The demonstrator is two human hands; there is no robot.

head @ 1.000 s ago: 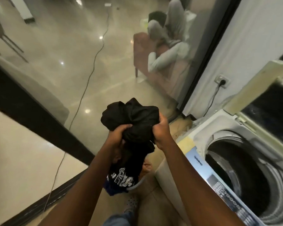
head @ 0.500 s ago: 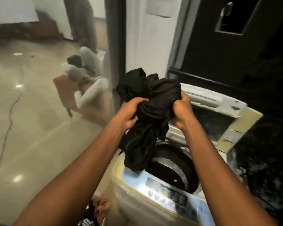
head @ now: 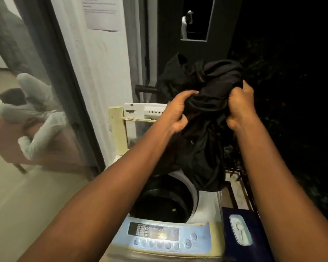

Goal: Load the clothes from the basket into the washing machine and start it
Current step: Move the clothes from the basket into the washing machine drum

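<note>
Black clothes (head: 203,129) between the hands (head: 178,112) (head: 239,108), above the washer drum (head: 163,201)

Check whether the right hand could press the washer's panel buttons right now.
Probably not yet: the right hand grips the black clothes together with the left hand above the open drum. The control panel itself lies uncovered below.
</note>
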